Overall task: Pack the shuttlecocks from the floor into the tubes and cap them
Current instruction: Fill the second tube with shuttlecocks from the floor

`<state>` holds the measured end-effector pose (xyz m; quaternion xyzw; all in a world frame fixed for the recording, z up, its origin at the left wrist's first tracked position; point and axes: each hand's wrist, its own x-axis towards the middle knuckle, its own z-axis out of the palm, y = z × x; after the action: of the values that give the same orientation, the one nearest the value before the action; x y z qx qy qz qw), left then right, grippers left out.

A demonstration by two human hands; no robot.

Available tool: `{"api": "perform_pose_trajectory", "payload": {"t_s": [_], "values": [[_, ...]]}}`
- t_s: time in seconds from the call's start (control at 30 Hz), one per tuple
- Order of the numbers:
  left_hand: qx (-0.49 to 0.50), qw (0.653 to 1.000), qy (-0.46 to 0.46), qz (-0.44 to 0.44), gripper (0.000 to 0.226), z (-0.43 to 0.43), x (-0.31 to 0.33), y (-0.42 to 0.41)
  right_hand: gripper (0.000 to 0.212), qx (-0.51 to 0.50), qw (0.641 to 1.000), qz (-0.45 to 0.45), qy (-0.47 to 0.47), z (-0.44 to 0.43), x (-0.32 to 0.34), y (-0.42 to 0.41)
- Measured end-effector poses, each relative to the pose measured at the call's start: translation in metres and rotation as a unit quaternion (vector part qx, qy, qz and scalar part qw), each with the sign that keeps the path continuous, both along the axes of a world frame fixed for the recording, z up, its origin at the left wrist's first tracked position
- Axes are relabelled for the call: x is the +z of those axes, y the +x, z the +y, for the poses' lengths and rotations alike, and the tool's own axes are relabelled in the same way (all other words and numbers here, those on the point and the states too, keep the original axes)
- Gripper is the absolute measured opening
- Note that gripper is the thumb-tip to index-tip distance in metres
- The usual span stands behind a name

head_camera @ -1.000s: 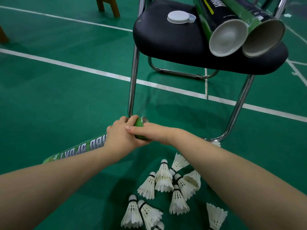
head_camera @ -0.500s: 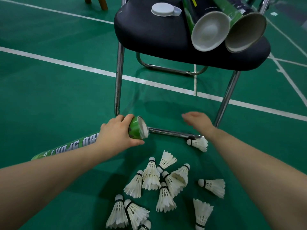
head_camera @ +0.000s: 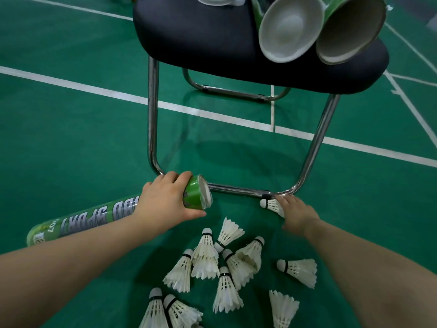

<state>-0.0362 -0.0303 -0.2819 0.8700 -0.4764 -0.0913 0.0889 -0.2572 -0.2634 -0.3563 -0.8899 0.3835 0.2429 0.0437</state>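
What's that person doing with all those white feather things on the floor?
The person is packing shuttlecocks into tubes. The left hand grips a green tube near its open end. The right hand touches the feathers of one shuttlecock beside the chair's metal leg. Many more shuttlecocks lie loose on the floor. Two other tubes rest on the chair seat.

green tube (head_camera: 113, 213) white lettering; white shuttlecocks (head_camera: 205, 256) black bands; green floor (head_camera: 71, 138) white lines; black chair seat (head_camera: 201, 36).
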Motion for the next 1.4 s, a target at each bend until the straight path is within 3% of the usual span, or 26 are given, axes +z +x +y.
{"api": "perform_pose_trajectory", "payload": {"t_s": [0.27, 0.43, 0.53, 0.7, 0.87, 1.03, 1.17, 1.23, 1.33, 1.4], "values": [[-0.007, 1.0, -0.01, 0.008, 0.091, -0.004, -0.004, 0.002, 0.048, -0.032, 0.998, -0.04, -0.042, 0.002, -0.008, 0.01], [-0.008, 1.0, -0.003, 0.014, 0.092, -0.005, -0.004, 0.006, 0.065, -0.059, 0.997, -0.029, 0.045, -0.001, -0.015, 0.001], [-0.008, 1.0, -0.005, 0.019, 0.093, -0.004, -0.005, 0.008, 0.068, -0.093, 0.989, -0.067, 0.092, 0.006, -0.017, -0.002], [-0.002, 1.0, -0.009, 0.022, 0.092, -0.003, -0.003, 0.011, 0.068, -0.138, 0.936, -0.289, 0.147, 0.021, 0.013, 0.021], [0.012, 0.999, -0.019, 0.025, 0.091, 0.001, 0.007, 0.017, 0.053, -0.032, 0.861, -0.453, 0.228, 0.055, 0.086, 0.066], [0.023, 0.998, -0.047, 0.019, 0.09, 0.014, 0.019, 0.022, 0.048, 0.021, 0.824, -0.472, 0.312, 0.101, 0.112, 0.099], [0.016, 0.997, -0.075, 0.029, 0.091, 0.026, 0.025, 0.021, 0.076, 0.036, 0.842, -0.417, 0.34, 0.127, 0.108, 0.118], [0.021, 0.995, -0.087, 0.032, 0.091, 0.031, 0.029, 0.023, 0.084, 0.015, 0.829, -0.447, 0.336, 0.136, 0.11, 0.124], [0.037, 0.994, -0.101, 0.033, 0.089, 0.038, 0.035, 0.028, 0.063, 0.018, 0.79, -0.545, 0.28, 0.147, 0.116, 0.125], [0.036, 0.993, -0.106, 0.032, 0.087, 0.043, 0.036, 0.031, 0.048, 0.062, 0.798, -0.552, 0.233, 0.154, 0.116, 0.126]]}}
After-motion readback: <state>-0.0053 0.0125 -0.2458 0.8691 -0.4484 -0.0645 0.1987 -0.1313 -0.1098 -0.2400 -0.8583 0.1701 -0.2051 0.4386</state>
